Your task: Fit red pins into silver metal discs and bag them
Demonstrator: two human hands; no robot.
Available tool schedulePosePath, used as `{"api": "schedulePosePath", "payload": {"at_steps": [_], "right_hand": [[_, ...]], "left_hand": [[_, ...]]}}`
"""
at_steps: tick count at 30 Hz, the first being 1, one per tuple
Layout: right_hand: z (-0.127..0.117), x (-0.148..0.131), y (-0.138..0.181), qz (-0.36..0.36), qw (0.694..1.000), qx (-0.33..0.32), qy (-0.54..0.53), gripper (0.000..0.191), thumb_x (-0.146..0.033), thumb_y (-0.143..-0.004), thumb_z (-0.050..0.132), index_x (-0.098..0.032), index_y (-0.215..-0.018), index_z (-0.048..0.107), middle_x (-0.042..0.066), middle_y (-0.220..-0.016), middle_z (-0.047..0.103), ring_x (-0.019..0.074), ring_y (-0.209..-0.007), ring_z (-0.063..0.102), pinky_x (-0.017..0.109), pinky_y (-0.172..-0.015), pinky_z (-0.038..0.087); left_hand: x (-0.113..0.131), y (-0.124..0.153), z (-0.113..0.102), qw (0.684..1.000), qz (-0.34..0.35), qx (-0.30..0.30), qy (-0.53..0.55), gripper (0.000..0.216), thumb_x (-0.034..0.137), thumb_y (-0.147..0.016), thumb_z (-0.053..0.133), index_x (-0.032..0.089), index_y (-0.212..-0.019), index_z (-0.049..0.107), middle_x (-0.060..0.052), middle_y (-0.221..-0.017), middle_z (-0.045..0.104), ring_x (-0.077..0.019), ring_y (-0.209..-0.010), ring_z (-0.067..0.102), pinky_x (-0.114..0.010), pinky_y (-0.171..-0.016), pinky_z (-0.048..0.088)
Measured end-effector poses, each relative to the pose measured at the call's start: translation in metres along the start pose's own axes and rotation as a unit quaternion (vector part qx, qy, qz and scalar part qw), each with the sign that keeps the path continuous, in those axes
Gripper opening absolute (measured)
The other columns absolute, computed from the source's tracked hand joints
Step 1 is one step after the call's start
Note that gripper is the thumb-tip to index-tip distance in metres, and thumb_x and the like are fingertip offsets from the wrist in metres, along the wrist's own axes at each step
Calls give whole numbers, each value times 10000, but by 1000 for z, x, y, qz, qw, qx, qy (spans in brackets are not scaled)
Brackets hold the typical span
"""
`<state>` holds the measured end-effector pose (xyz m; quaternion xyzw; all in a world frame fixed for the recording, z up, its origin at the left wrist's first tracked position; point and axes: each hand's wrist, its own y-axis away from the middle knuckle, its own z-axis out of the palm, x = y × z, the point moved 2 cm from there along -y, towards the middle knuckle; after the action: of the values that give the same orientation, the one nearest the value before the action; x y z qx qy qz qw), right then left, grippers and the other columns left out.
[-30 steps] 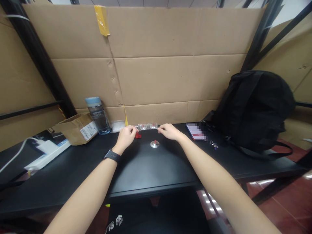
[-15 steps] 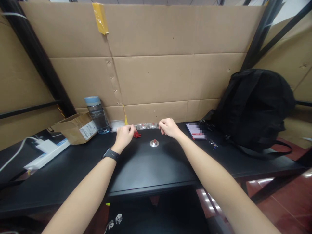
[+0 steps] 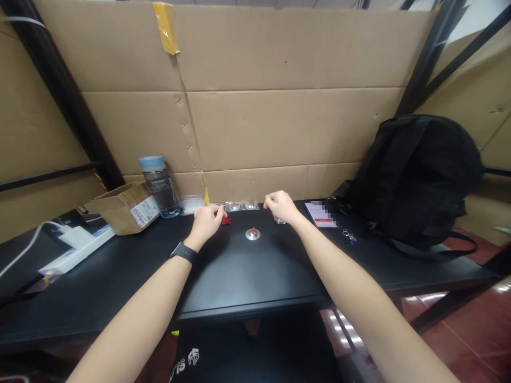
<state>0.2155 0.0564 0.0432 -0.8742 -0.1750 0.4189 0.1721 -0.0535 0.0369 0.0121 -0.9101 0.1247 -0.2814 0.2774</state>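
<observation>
My left hand [image 3: 206, 223], with a black watch on its wrist, rests on the black table [image 3: 247, 271], fingers curled right beside small red parts [image 3: 225, 220]. My right hand [image 3: 281, 206] is curled with its fingers pinched together just right of a strip of clear blister cups [image 3: 241, 205] at the foot of the cardboard wall. A small clear piece [image 3: 279, 220] shows under that hand. A round silver disc with a red centre [image 3: 253, 233] lies on the table between and in front of both hands.
A blue-capped water bottle [image 3: 160, 187] and an open cardboard box [image 3: 123, 208] stand at the left. A white power strip [image 3: 75, 250] lies further left. A phone [image 3: 320, 214], keys [image 3: 349, 235] and a black backpack [image 3: 415, 181] occupy the right. Cardboard [image 3: 279, 106] walls the back.
My right hand has drawn back from beside the disc, risen toward the blister strip and shifted slightly right. My left hand stayed by the red parts.
</observation>
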Motion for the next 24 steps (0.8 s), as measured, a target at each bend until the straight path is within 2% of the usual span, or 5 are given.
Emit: {"api": "schedulePosePath", "payload": {"at_steps": [4,8,13,19,24], "right_hand": [[-1,3,-1,4,999,40,-12,328,-249,-928,449,-167,-693,662,-19,-434,585,137,-408,600,216,-521,467],[5,12,-4,-10,999,36,-24,234,-172,-860,547,-181,-1035,702,-2,-706,754,113,-454,616,211,-532,486],[8,21,-4,4,1000,0,-23,358,-156,-879,560,-202,-1209,693,-6,-685,757,111,-434,595,217,-508,492],[2,23,-3,30,999,20,26,198,-106,-810,592,-170,-851,775,-2,-512,666,130,-466,636,206,-529,495],[7,27,-5,42,999,-5,-3,279,-109,-865,573,-181,-1073,745,30,-751,778,108,-429,608,206,-466,482]], "left_hand": [[-4,0,3,1000,0,11,22,334,339,-997,410,213,-937,714,-64,-954,794,-244,-931,725,-332,-838,489],[-7,1,4,997,12,0,81,258,236,-984,432,233,-1172,608,-29,-919,774,-197,-887,729,-316,-869,492],[-5,2,1,995,26,0,100,225,239,-978,434,230,-1143,588,10,-776,700,-169,-716,673,-274,-767,476],[5,1,-7,992,49,31,110,174,240,-970,438,229,-1020,605,12,-723,679,-161,-639,638,-257,-688,444],[12,4,-10,995,48,31,83,135,205,-890,518,230,-964,628,38,-681,690,-146,-557,596,-256,-687,433]]}}
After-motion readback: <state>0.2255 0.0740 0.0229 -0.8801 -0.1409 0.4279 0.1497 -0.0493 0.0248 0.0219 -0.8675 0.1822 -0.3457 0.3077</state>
